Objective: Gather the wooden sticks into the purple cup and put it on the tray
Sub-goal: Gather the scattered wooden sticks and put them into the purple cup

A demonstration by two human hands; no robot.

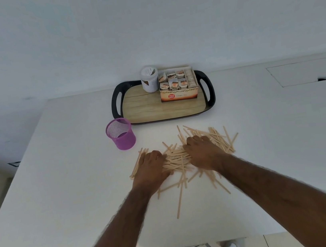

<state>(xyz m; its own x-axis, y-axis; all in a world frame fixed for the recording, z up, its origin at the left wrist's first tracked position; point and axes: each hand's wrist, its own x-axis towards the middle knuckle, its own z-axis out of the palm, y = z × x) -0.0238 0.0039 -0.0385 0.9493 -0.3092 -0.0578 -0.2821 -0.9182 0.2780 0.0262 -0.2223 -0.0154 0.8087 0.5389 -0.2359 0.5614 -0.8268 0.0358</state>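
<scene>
Several thin wooden sticks [178, 158] lie scattered in a loose pile on the white table. My left hand [150, 168] rests palm down on the pile's left side, fingers curled against the sticks. On the pile's right part lies my right hand [203, 153], also palm down with the fingers bent over sticks. A bunch of sticks is pressed between the two hands. The purple mesh cup [120, 134] stands upright and apparently with nothing inside, to the left of the pile. Behind it sits the tray [156, 108], black-rimmed with a wood-look floor.
On the tray's back half stand a white round canister [149, 79] and an open box of tea bags [178, 85]. The table's left edge [26, 155] runs diagonally; its front edge is near my body. A recessed panel [307, 71] is at the right rear.
</scene>
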